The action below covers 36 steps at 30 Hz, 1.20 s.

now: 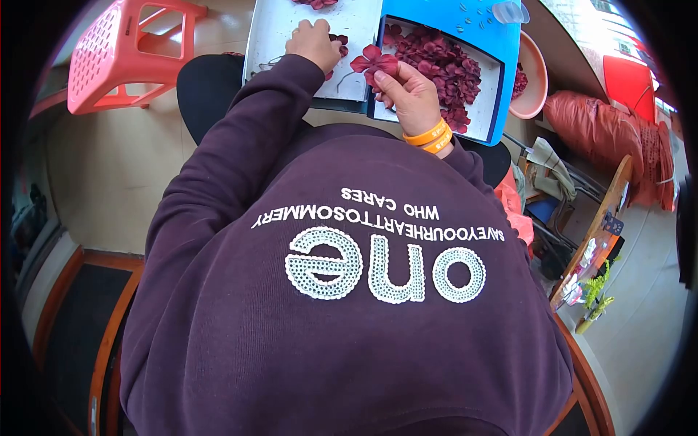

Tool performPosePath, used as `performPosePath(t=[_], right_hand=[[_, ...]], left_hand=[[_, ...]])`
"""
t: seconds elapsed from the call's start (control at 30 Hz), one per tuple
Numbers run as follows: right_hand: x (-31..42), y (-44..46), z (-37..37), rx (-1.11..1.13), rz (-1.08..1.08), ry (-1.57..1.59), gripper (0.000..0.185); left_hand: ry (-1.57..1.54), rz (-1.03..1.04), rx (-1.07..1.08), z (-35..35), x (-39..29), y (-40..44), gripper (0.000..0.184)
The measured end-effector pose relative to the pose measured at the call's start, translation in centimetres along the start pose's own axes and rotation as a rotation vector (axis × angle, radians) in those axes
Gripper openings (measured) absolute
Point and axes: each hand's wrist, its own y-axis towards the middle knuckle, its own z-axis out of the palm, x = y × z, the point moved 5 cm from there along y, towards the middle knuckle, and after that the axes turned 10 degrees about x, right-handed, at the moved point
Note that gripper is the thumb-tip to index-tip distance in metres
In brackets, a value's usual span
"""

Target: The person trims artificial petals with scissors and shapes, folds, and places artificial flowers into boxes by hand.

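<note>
My right hand pinches a dark red artificial flower between thumb and fingers, its petals spread. My left hand is over a white tray, fingers bent down and together. Its fingertips are partly hidden, so what they hold cannot be made out. Small dark red petals lie beside its thumb. Thin wire-like pieces show left of that wrist. Close to my right hand, a blue-edged white box holds a heap of dark red flowers.
Several small dark pieces and a clear cup are on a blue surface. A pink basin stands to the right, a pink plastic stool to the left. A large red bag lies further right.
</note>
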Motion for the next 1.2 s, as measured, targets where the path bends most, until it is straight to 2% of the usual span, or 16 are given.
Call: performPosePath(t=[0.07, 0.1, 0.23, 0.27, 0.33, 0.4, 0.43, 0.57, 0.63, 0.67, 0.73, 0.93, 1.1, 1.2], right_hand=[[-0.1, 0.3, -0.1, -0.019, 0.032, 0.003, 0.013], [0.1, 0.5, -0.1, -0.017, 0.032, 0.004, 0.013], [2.1, 2.7, 0.4, 0.027, 0.045, -0.100, 0.013], [3.1, 3.3, 1.0, 0.038, 0.009, -0.122, 0.014], [3.8, 5.1, 2.5, 0.036, -0.031, -0.142, 0.014], [3.2, 7.3, 4.3, 0.201, -0.007, -0.072, 0.013], [3.2, 7.3, 4.3, 0.198, -0.012, -0.071, 0.013], [2.7, 7.4, 4.0, 0.123, -0.093, -0.336, 0.014], [1.6, 7.7, 4.0, 0.149, -0.078, -0.364, 0.013], [1.0, 6.8, 0.2, 0.160, -0.053, -0.374, 0.012], [-0.5, 7.2, 0.0, 0.180, 0.000, -0.425, 0.012], [-2.3, 9.8, 0.5, 0.297, -0.019, -0.673, 0.010], [-2.9, 10.1, 0.3, 0.299, 0.031, -0.783, 0.010], [-2.7, 9.3, 0.4, 0.307, -0.016, -0.910, 0.012]], left_hand=[[0.054, 0.125, -0.245, -1.5, -0.3, -0.5, 0.019], [0.055, 0.124, -0.246, -2.5, -0.8, -0.9, 0.019], [-1.347, 0.064, 0.448, -4.4, -2.5, -2.4, 0.045], [-1.343, 0.064, 0.455, -4.8, -2.5, -2.5, 0.045], [-1.414, 0.021, 0.320, -5.8, -1.6, -2.5, 0.030], [-1.479, -0.018, 0.176, -6.9, -0.2, -2.5, 0.016], [-1.476, -0.012, 0.178, -7.3, 0.3, -2.6, 0.016], [-1.321, 0.073, -0.132, -10.6, 3.9, -4.0, 0.016], [-1.237, -0.106, -0.142, -10.5, 5.6, -5.5, 0.016], [-1.217, -0.110, -0.149, -8.6, 3.0, -5.7, 0.016], [-1.386, -0.207, -0.119, -6.9, 4.9, -7.0, 0.016], [-1.483, -0.290, -0.102, -5.4, 4.7, -9.5, 0.015], [-1.588, -0.281, -0.085, -4.6, 4.0, -9.7, 0.012], [-1.771, -0.242, -0.020, -4.3, 3.0, -9.2, 0.011]])
